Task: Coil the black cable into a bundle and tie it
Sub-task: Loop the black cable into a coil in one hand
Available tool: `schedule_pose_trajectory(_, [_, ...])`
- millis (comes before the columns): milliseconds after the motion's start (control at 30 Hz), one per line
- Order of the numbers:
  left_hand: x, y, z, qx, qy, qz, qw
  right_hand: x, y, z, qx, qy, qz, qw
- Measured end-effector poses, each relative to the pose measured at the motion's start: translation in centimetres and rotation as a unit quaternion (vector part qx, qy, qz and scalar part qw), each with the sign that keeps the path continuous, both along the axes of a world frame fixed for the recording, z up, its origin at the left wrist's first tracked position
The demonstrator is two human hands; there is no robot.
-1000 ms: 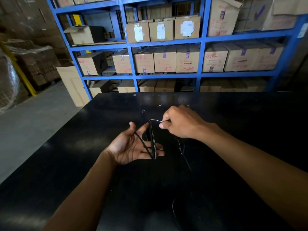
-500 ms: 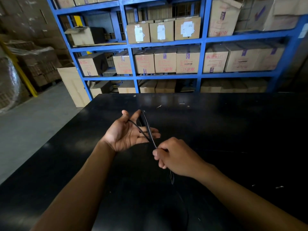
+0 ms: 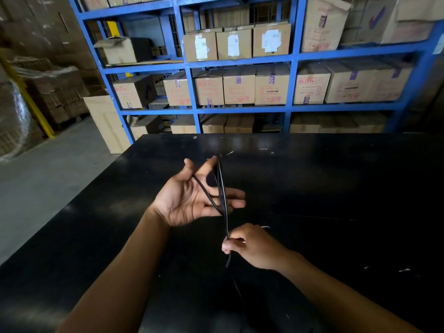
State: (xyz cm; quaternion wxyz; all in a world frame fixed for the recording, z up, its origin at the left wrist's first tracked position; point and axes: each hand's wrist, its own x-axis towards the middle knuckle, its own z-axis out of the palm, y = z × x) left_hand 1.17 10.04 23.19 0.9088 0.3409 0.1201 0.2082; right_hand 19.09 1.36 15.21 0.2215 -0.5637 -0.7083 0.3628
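Note:
The black cable (image 3: pixel 222 188) is looped in several turns around the spread fingers of my left hand (image 3: pixel 192 197), which is held palm up over the black table (image 3: pixel 336 188). One strand crosses the palm from the thumb to the lower fingers. My right hand (image 3: pixel 252 246) is just below and nearer to me, pinching the cable where it leaves the loops. The loose tail hangs down from that pinch and trails toward me, hard to follow against the dark table top.
Blue metal shelving (image 3: pixel 293 68) packed with cardboard boxes (image 3: pixel 271 85) stands right behind the table's far edge. The grey floor (image 3: pixel 48 183) drops away past the table's left edge. Small pale scraps (image 3: pixel 404 270) lie on the table at right.
My right hand swung from beyond the left hand's fingertips down to the near side, laying another turn of cable around the fingers. My left hand rose a little and stayed spread.

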Motion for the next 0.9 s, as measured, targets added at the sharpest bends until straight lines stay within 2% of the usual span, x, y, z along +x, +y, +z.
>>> schedule_pose_trajectory(200, [0.3, -2.0, 0.4, 0.011, -0.01, -0.102, 0.995, 2.4, 3.4, 0.6, -0.003, -0.119, -0.008, 0.993])
schedule_pose_trajectory(300, [0.5, -2.5, 0.0, 0.035, 0.001, -0.118, 0.992, 3.9, 5.6, 2.0, 0.042, -0.181, -0.026, 0.982])
schedule_pose_trajectory(567, [1.1, -3.1, -1.1, 0.115, 0.06, -0.166, 0.978, 6.8, 9.2, 7.2, 0.128, -0.227, -0.072, 0.963])
schedule_pose_trajectory(767, [1.5, -2.9, -2.4, 0.096, 0.082, -0.171, 0.977, 7.2, 9.9, 10.1, 0.169, -0.246, -0.087, 0.95])
schedule_pose_trajectory(900, [1.1, -2.4, -3.5, 0.073, 0.112, -0.14, 0.981, 7.1, 9.7, 10.9, 0.185, -0.238, -0.101, 0.948])
